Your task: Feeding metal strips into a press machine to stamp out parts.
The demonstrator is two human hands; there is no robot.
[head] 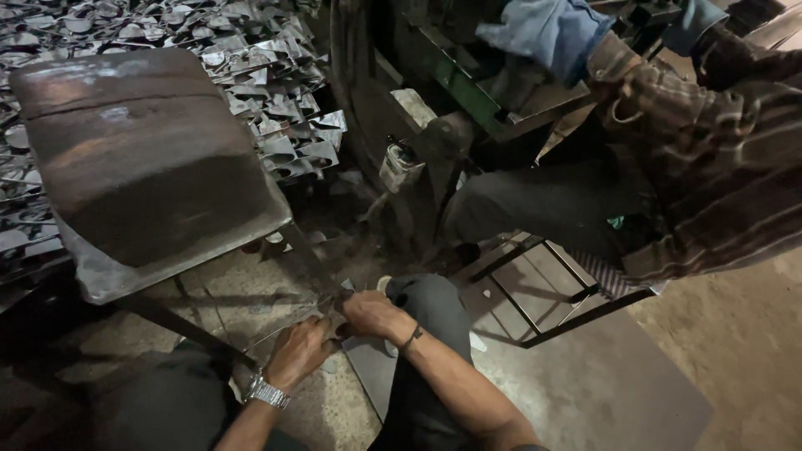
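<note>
Hands: left hand [299, 351], wristwatch [267, 392] on the wrist, and right hand [372, 315], dark cord bracelet [412, 337] at the wrist, meet low in the head view, both curled closed on the near end of a thin metal strip [313, 267] that runs up and away from them toward the rusty plate above. Whether the fingers pinch the strip alone or a second small piece with it cannot be told; the spot is dark and partly hidden by the knuckles. Progress, judged: the strip is in hand and not set down anywhere; nothing shows it fixed, cut or released, so the handling looks mid-course. Beneath the hands: a pale sheet [368, 367] lying on the floor [585, 392], partly covered by the person's dark-trousered knee [426, 309]. Left and above: a large curved rusty metal plate [142, 159], tilted, overhanging the work. Behind it: a heap of bright stamped metal offcuts [267, 75], filling the upper left. Right: a second person in a striped sleeve [710, 134], seated on a dark metal-framed stool [551, 284], at a green-edged machine [451, 83] with a blue cloth [543, 29] on it. Obstructions: the overhanging plate and the stool frame close in on either side.
</note>
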